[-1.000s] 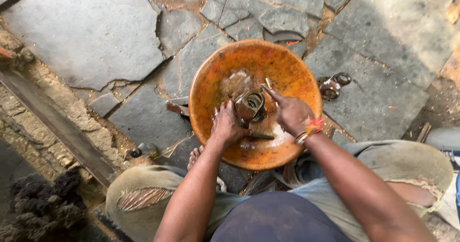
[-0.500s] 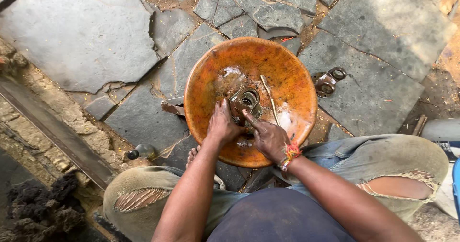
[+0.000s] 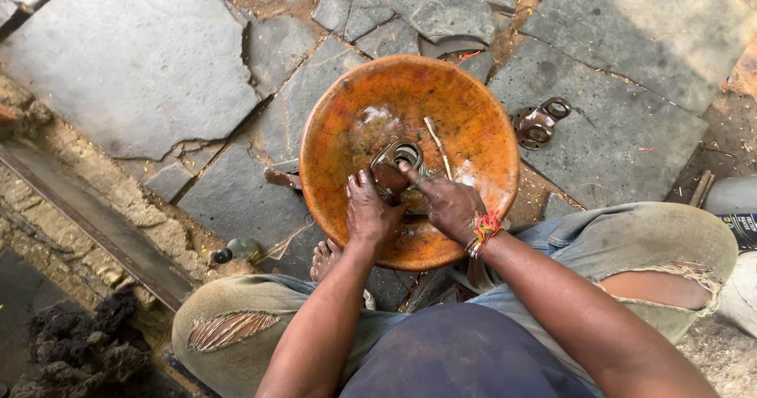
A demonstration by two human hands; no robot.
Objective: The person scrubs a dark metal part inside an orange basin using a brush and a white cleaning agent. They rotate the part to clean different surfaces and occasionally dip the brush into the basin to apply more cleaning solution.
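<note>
Orange basin cradles a metal part — left hand and right hand fingers curled around it.

- the basin sits on the stone floor, right in front of the person's knees
- metal part lies inside the basin, near the middle, with a thin stick just to its right
- left hand and right hand are side by side in the basin, both touching the part
- a second metal fitting is on the floor just right of the basin
- small bottle lies on the floor left of the basin, by the left knee
</note>
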